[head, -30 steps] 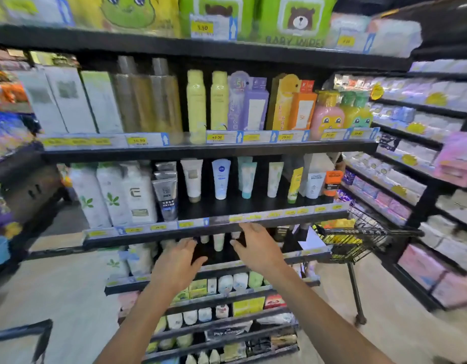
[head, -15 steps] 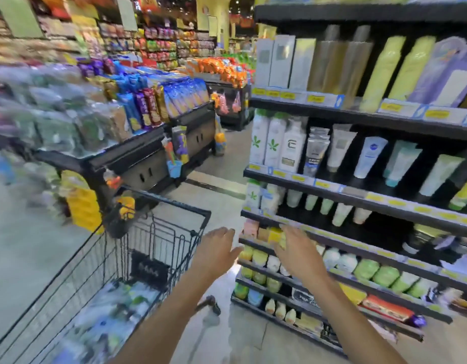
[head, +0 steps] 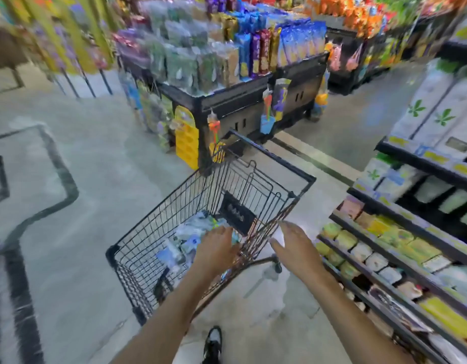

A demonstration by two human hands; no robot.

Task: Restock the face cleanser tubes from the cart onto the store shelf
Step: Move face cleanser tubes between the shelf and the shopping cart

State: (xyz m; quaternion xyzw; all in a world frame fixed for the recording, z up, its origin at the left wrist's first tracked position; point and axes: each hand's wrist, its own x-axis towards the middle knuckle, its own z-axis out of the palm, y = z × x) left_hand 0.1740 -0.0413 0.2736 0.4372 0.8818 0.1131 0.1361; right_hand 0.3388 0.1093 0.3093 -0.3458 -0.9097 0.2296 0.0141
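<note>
Hands at lower centre, both empty: left hand (head: 218, 248) reaches fingers-straight over the black wire cart (head: 256, 164), just above the blurred face cleanser tubes (head: 193, 233) heaped in its basket; right hand (head: 295, 241) hangs spread outside the cart's right rim. Store shelf (head: 400, 261) fills the right edge.

Your left hand (head: 218, 249) reaches into the cart (head: 174, 206) over blurred packages (head: 193, 233); your right hand (head: 296, 245) hovers spread beside it.
</note>
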